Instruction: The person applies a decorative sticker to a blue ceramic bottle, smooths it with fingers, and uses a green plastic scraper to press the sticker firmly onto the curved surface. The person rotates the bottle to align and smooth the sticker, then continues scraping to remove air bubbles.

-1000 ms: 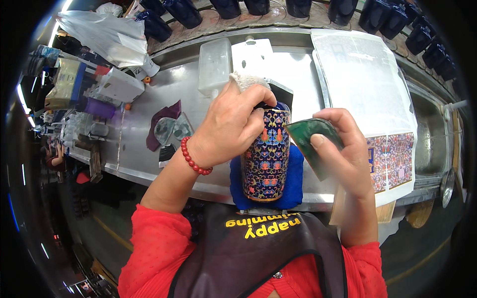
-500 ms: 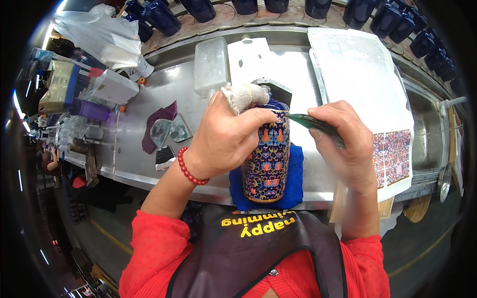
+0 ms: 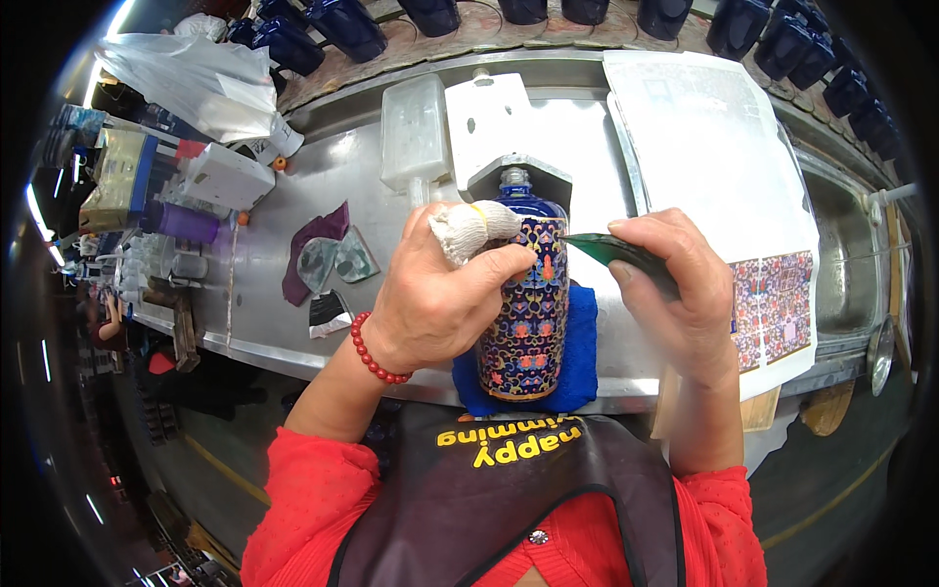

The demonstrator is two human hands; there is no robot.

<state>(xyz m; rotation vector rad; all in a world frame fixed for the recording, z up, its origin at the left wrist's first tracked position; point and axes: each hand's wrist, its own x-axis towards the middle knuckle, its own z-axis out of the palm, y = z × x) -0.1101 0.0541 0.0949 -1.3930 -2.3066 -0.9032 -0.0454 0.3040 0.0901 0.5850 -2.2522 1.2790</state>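
Note:
A dark blue bottle (image 3: 525, 328) with a dense, colourful floral pattern lies with its neck pointing away from me, supported by a notched metal rest (image 3: 548, 182). Under its near end is a blue cloth (image 3: 583, 338). My left hand (image 3: 430, 303) grips the bottle's left side, thumb lying on the pattern. A white knitted finger wrap (image 3: 465, 233) with a yellow band covers its forefinger, which touches the bottle near the shoulder. In my right hand (image 3: 680, 279) a thin, dark green pointed scraper (image 3: 626, 256) is pinched, tip at the bottle's upper right edge.
Patterned sheets (image 3: 773, 303) and white paper (image 3: 704, 137) cover the right, beside a sink (image 3: 849, 245). A clear plastic box (image 3: 413, 132) stands behind my left hand. Dark scraps (image 3: 311, 256) lie left on the metal table. Several blue bottles (image 3: 347, 29) line the back.
My left hand's wrapped forefinger has come back toward me, uncovering the bottle's neck and shoulder. The scraper tip has shifted slightly nearer along the right edge.

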